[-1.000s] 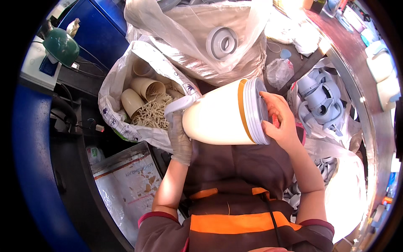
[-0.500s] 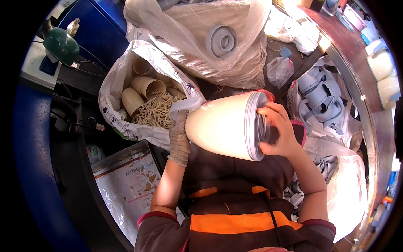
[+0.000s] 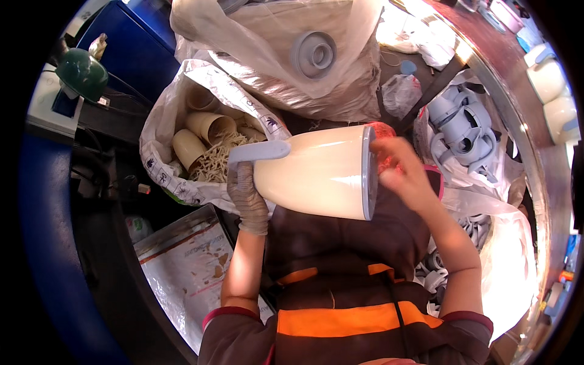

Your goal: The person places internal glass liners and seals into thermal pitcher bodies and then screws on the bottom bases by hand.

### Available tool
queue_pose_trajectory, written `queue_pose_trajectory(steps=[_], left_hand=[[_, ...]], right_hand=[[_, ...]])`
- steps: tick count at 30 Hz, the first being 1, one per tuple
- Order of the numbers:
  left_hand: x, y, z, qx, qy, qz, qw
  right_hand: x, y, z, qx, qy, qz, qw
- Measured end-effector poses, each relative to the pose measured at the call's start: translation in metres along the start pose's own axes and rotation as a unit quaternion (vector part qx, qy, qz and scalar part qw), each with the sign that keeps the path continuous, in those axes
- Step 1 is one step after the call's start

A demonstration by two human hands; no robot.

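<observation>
A cream plastic jug (image 3: 313,173) lies sideways in front of my chest. Its grey handle (image 3: 264,151) projects at the left end, and a grey lid (image 3: 369,173) covers the wide end on the right. My left hand (image 3: 244,194), in a thin striped glove, is closed at the jug's narrow end by the handle; part of its grip is hidden behind the jug. Bare and slightly blurred, my right hand (image 3: 404,173) is beside the lid, fingers bent and apart, with nothing visible in them. Whether a fingertip touches the lid I cannot tell.
Cream cups and pale packing strips fill a white sack (image 3: 161,152) beyond my left hand. A large plastic-lined sack (image 3: 340,100) stands ahead, a grey ringed part on it. Bags of grey handle parts (image 3: 462,125) sit right, beside a bench (image 3: 517,97). A metal tray (image 3: 182,243) lies left.
The jug has turned, bringing its handle fully into view and its lid nearly edge-on. My right hand has come off the lid it was gripping.
</observation>
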State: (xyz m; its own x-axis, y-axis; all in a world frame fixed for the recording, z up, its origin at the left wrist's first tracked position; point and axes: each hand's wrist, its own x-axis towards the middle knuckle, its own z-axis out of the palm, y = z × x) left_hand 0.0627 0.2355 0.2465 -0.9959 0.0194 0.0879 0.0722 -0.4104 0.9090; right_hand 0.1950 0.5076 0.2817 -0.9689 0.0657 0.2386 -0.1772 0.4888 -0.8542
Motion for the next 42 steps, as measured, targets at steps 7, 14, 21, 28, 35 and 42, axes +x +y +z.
queue_pose_trajectory(steps=[7, 14, 21, 28, 35, 42], left_hand=[[-0.015, -0.016, 0.015, 0.109, -0.105, 0.049, 0.987], [-0.005, -0.017, 0.015, 0.037, -0.107, -0.065, 0.991], [-0.001, -0.033, 0.017, -0.069, -0.029, -0.203, 0.976], [-0.001, -0.001, 0.038, 0.183, -0.182, -0.051, 0.965], [-0.013, 0.036, 0.094, 0.262, -0.248, 0.199, 0.911], [0.002, 0.004, 0.029, 0.213, -0.259, -0.037, 0.941]], right_hand=[[0.029, 0.038, 0.018, 0.318, 0.201, 0.189, 0.907], [0.017, 0.042, 0.006, 0.379, 0.234, 0.230, 0.865], [0.015, 0.052, 0.025, 0.487, 0.190, 0.267, 0.810], [0.004, -0.035, -0.016, 0.092, 0.077, 0.041, 0.992], [-0.024, -0.080, -0.048, -0.055, 0.189, 0.117, 0.973], [-0.049, -0.079, -0.228, -0.103, 0.624, -0.161, 0.758]])
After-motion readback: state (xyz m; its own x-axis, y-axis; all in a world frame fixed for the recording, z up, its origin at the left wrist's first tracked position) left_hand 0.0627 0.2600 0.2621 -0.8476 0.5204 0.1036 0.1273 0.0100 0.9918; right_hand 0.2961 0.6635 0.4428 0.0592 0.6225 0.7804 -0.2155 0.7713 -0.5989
